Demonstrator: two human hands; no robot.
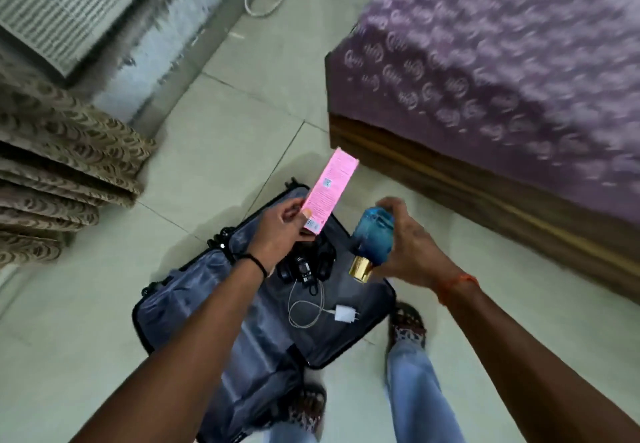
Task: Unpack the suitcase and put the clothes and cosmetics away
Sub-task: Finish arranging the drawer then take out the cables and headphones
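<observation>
Above the open suitcase (pixel 242 304) — left hand (pixel 280 231) pinches a pink box (pixel 329 193). Right hand (pixel 408 245) grips a blue bottle (pixel 372 238), gold cap down.

Charger (pixel 344 313) in suitcase (pixel 166 307) beside bed (pixel 485 78)

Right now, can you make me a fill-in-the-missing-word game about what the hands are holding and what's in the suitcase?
1. The left hand holds a long box coloured ____.
2. The blue bottle in the right hand has a cap coloured ____.
3. The white charger lies inside the open ____.
4. The purple bed is on the person's ____ side.

Missing words: pink; gold; suitcase; right
</observation>
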